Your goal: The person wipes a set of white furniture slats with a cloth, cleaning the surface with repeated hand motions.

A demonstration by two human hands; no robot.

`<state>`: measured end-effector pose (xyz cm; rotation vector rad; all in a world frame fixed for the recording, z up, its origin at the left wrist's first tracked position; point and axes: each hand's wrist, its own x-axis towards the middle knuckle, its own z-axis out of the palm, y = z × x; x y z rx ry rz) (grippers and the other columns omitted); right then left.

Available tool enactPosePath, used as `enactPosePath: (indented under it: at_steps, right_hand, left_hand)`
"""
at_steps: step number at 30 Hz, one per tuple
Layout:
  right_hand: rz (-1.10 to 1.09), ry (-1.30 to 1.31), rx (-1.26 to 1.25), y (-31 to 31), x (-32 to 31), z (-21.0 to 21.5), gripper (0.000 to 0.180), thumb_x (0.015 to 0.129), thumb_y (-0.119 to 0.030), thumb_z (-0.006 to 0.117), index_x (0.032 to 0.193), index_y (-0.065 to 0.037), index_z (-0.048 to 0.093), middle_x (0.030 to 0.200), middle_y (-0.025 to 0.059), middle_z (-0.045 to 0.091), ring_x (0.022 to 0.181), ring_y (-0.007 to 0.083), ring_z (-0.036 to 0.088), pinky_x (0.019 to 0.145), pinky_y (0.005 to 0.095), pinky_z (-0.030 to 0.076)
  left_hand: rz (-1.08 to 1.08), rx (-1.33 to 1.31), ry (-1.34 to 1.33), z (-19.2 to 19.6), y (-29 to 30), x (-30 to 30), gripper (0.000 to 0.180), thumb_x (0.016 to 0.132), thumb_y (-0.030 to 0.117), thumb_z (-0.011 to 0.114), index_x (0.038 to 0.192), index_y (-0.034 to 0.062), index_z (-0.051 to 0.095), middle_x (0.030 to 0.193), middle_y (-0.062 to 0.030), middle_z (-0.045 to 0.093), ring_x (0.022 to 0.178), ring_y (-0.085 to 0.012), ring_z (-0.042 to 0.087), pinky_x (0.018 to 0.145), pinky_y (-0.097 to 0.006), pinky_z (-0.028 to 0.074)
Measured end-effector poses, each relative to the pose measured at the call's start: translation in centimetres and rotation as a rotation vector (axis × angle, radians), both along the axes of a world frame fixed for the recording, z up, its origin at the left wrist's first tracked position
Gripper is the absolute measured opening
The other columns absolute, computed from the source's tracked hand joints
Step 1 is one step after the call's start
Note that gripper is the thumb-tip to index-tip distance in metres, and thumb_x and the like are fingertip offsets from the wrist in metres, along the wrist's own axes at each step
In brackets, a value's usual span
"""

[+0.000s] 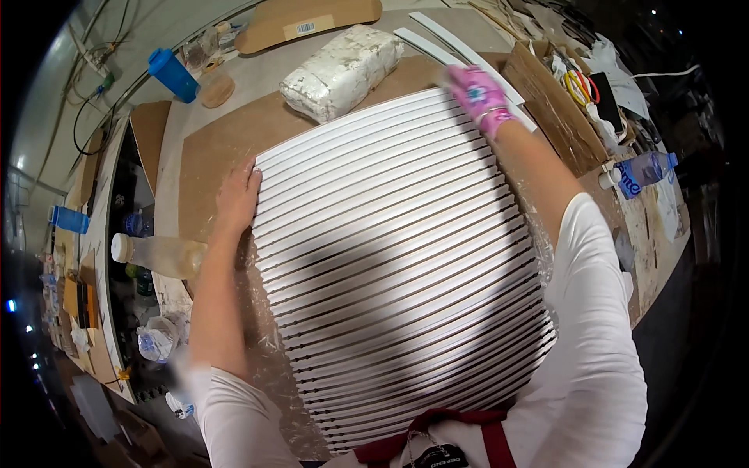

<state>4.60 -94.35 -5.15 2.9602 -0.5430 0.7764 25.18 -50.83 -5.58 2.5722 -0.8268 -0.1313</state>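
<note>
A large white panel of many narrow parallel slats [390, 234] lies in front of me, with dark gaps between the slats. My left hand [239, 195] is bare and rests against its far left edge, fingers stretched out along the side. On my right hand [480, 100] is a pink flowered glove. This hand is at the panel's far right corner, touching or just over the end of the farthest slats. Its fingers are smeared by motion, so whether they grip anything is unclear. Beside the glove lie loose white strips [437, 45].
Beyond the panel sits a white, scuffed, wrapped block [343, 72]. A blue shaker cup [173, 75] and a cardboard piece [308, 22] stand behind. At left is a cloudy plastic bottle [160, 254]; at right, a cardboard box of tools [558, 109] and a water bottle [644, 173].
</note>
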Motion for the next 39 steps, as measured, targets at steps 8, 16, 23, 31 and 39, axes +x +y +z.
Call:
enactPosePath:
  at_steps: [8,16,23,31,39]
  right_hand:
    - [-0.095,0.055,0.275,-1.8,0.7,-0.6,0.021,0.091,-0.02,0.056,0.108,-0.01,0.064,0.1,0.0089,0.064,0.088,0.023,0.064,0.078,0.0294,0.052]
    - [0.548,0.078,0.074,22.6,6.4,0.8,0.026,0.094,-0.035,0.049,0.089,-0.015,0.064,0.079,0.0111,0.06,0.078,0.0244,0.062,0.075,0.0366,0.051]
    - [-0.255,0.097,-0.097,1.3,-5.0,2.4,0.035,0.096,-0.036,0.047,0.1,-0.008,0.067,0.09,0.0115,0.068,0.079,0.0215,0.065,0.075,0.0344,0.053]
    - [-0.194,0.217,0.579,8.4,-2.0,2.2,0.059,0.091,-0.057,0.04,0.094,-0.004,0.065,0.073,0.0151,0.066,0.071,0.0259,0.065,0.072,0.0386,0.051]
    - [-0.03,0.35,0.428,12.9,-3.3,4.8,0.043,0.092,-0.044,0.053,0.103,-0.005,0.065,0.093,0.0148,0.067,0.088,0.0262,0.063,0.084,0.0358,0.05]
  left_hand:
    - [-0.067,-0.005,-0.006,0.3,-0.5,0.3,0.043,0.095,0.033,0.043,0.132,0.0111,0.051,0.138,-0.013,0.047,0.125,-0.031,0.045,0.104,-0.04,0.035]
    - [-0.048,-0.003,0.037,-0.7,0.6,0.6,0.048,0.097,0.035,0.038,0.137,0.0093,0.046,0.143,-0.0138,0.042,0.13,-0.0318,0.04,0.108,-0.039,0.03]
    - [-0.095,-0.112,0.082,-0.2,-0.8,-0.4,0.055,0.098,0.04,0.036,0.139,0.0039,0.041,0.145,-0.018,0.038,0.134,-0.0322,0.036,0.11,-0.037,0.027]
    - [-0.036,-0.181,0.313,-0.6,0.0,1.0,0.054,0.096,0.036,0.04,0.138,0.0009,0.042,0.143,-0.0197,0.041,0.131,-0.0302,0.04,0.109,-0.032,0.028]
    - [0.096,-0.635,0.514,0.7,0.6,-0.7,0.062,0.098,0.041,0.036,0.146,0.0022,0.025,0.153,-0.0164,0.025,0.139,-0.0292,0.028,0.111,-0.036,0.023]
